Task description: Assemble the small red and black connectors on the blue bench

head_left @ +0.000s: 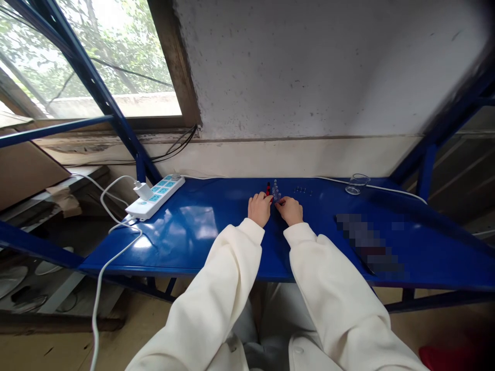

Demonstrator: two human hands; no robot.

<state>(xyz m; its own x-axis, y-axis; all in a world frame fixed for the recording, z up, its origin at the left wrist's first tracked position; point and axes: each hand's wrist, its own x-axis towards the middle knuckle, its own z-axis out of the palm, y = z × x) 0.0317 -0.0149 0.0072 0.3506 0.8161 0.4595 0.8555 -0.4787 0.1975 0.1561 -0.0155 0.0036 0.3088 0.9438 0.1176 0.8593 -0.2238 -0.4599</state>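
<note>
A clear, knobbly plastic strip, looking like a terminal block (276,189), stands out at the middle of the blue table between my hands. My right hand (292,210) has its thumb and fingers pinched at the strip's near end. Just left of it, my left hand (259,208) is closed with its fingers curled, its fingertips by a small red object (268,188). What the left fingers hold is too small to make out. Several tiny dark pieces, perhaps screws (301,190), lie in a row to the right of the strip.
A white power strip (157,197) with a plugged-in charger (143,190) rests at the table's left, its cable hanging over the edge. A clear glass cup (356,184) is at the back right. Nearer lies a blurred-out dark item (367,242). Blue frame posts flank the table (201,257).
</note>
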